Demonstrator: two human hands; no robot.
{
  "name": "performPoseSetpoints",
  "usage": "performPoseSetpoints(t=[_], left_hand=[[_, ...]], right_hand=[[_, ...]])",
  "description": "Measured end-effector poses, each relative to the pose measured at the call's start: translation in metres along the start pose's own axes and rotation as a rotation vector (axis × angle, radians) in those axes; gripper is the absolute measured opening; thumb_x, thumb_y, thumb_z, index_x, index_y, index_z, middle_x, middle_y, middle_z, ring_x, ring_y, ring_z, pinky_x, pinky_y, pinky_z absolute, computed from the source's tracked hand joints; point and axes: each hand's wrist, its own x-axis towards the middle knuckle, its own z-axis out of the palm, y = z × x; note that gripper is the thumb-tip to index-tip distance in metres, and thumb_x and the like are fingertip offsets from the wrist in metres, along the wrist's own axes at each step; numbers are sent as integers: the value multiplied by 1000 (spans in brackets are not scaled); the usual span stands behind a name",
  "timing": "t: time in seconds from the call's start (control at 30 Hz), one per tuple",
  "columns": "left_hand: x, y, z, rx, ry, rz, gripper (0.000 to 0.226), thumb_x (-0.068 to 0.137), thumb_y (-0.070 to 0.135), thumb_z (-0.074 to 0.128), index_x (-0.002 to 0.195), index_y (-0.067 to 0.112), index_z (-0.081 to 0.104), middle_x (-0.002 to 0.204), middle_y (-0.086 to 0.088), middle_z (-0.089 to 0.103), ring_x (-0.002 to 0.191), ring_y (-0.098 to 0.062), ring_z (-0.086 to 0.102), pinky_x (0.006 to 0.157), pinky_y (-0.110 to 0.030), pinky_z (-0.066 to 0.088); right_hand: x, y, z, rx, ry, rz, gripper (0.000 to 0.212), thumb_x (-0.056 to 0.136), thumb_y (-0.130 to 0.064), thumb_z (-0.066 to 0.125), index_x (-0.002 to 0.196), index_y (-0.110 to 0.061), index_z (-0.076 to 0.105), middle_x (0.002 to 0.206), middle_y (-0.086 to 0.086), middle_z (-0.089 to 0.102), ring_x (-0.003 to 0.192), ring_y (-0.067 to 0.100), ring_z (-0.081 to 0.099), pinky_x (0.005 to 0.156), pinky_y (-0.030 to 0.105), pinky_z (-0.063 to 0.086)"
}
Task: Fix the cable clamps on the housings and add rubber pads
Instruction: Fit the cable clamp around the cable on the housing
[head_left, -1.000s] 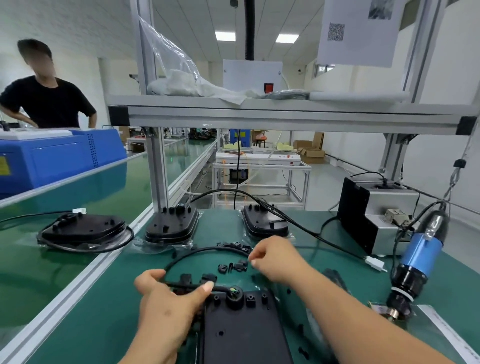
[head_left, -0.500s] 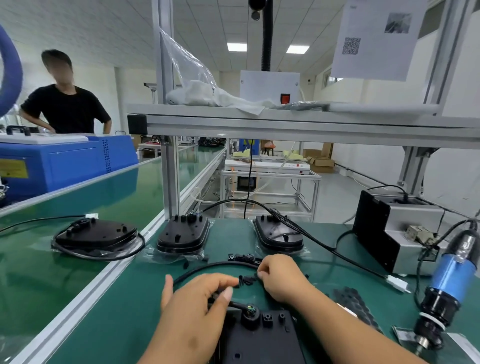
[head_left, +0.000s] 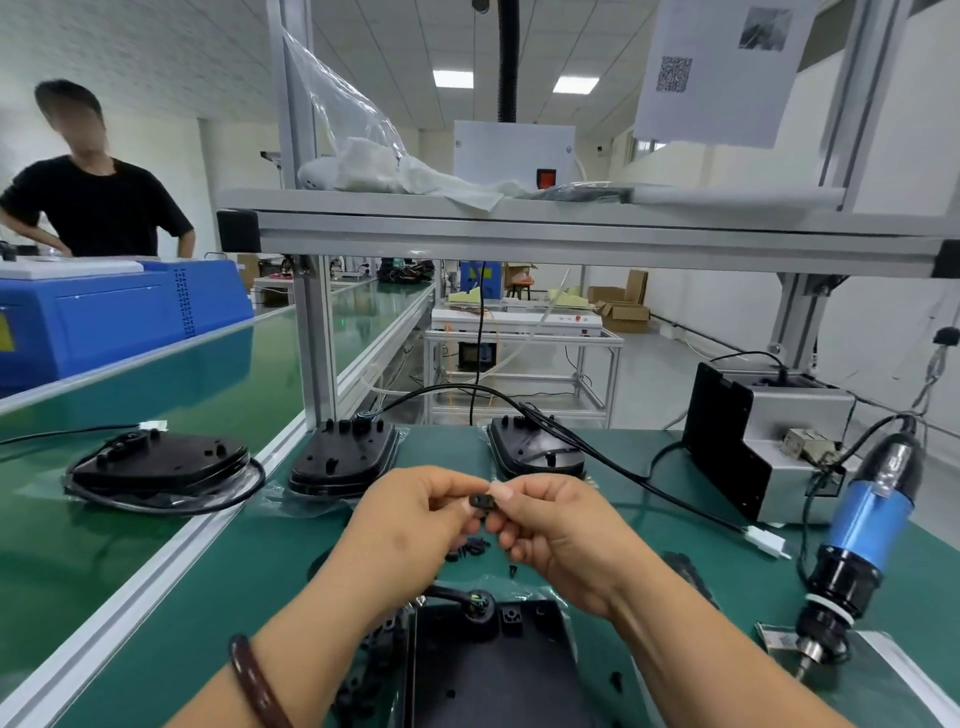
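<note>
**Head view.** Both hands meet at frame centre, raised above the surface. The left hand and right hand each pinch one small black clamp between thumb and fingertips. Both grips are narrow and closed on the part. Holding it from both sides probably serves to orient it before fitting. The housing lies at lower centre, directly below, with its cable entry facing the hands. Spare clamps lie on the surface beyond it. The screwdriver hangs at right, within reach for fastening.

Fingertips hide most of the cable clamp; the bottom edge crops the near housing.
</note>
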Motion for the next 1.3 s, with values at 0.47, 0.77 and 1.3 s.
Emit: performPoseSetpoints(t=[0.47, 0.77, 1.3], left_hand=[[-12, -6, -3, -310, -19, -23, 18, 87, 2, 61, 93, 15, 72, 78, -7, 74, 71, -9, 68, 63, -17, 54], [-12, -5, -4, -347, -3, -64, 13, 84, 0, 65, 87, 10, 73, 76, -9, 74, 66, -12, 67, 59, -18, 54], [-20, -12, -50, 432, -439, -17, 9, 83, 30, 70, 92, 31, 71, 85, 9, 73, 78, 0, 65, 75, -18, 51]], right_hand=[[-1, 6, 7, 119, 63, 71, 21, 70, -24, 70, 74, -5, 63, 58, 3, 60, 46, 6, 51, 42, 14, 41], [-4, 6, 11, 47, 77, 17, 18, 84, -18, 66, 70, -7, 64, 58, 3, 60, 47, 7, 49, 44, 14, 40], [-15, 8, 16, -546, 99, -29, 17, 86, -13, 69, 69, -9, 70, 71, 14, 71, 54, 13, 53, 50, 21, 40]])
